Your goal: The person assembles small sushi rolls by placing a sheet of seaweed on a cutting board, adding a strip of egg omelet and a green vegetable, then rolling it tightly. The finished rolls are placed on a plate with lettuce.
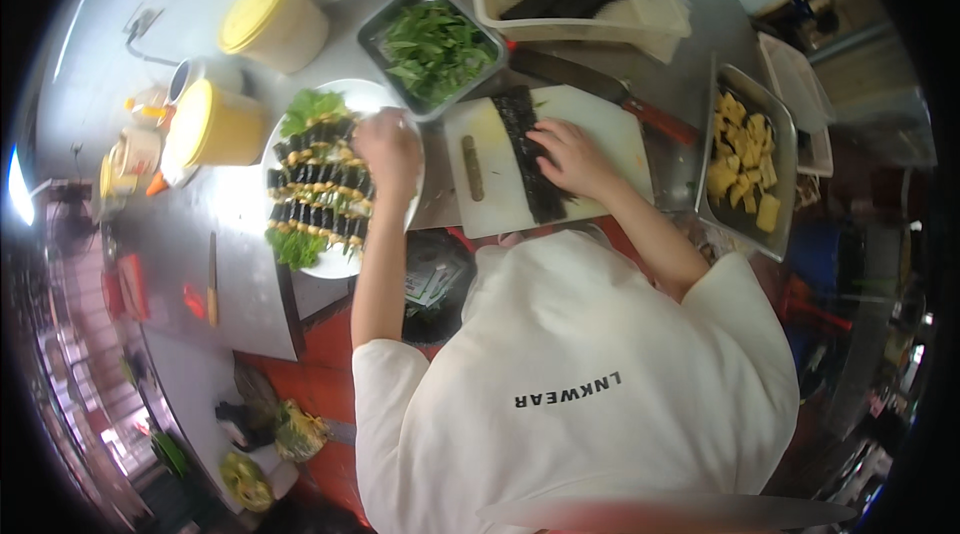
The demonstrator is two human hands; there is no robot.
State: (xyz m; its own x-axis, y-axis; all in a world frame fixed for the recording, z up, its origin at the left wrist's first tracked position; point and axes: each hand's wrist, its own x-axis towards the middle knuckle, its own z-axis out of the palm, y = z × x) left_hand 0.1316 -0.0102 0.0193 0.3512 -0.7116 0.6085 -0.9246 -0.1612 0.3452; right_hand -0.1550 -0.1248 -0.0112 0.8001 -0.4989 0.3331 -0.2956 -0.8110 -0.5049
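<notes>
My left hand [390, 149] is over the right side of a round white plate [395, 99], next to rows of small seaweed-wrapped rolls [318, 177]. It is blurred and its fingers are hard to make out. Lettuce leaves [312, 112] lie at the plate's ends. My right hand [572, 160] rests with fingers stretched out on the edge of a dark seaweed sheet [522, 139]. That sheet lies lengthwise across a white cutting board [622, 124], beside the board's handle slot [472, 169].
Behind the board lies a large knife [570, 74] with a reddish handle. A metal tray of green leaves [435, 49], a basket [640, 19] of dark seaweed sheets and yellow-lidded tubs [275, 22] stand at the back. Right is a tray of yellow pieces [742, 154].
</notes>
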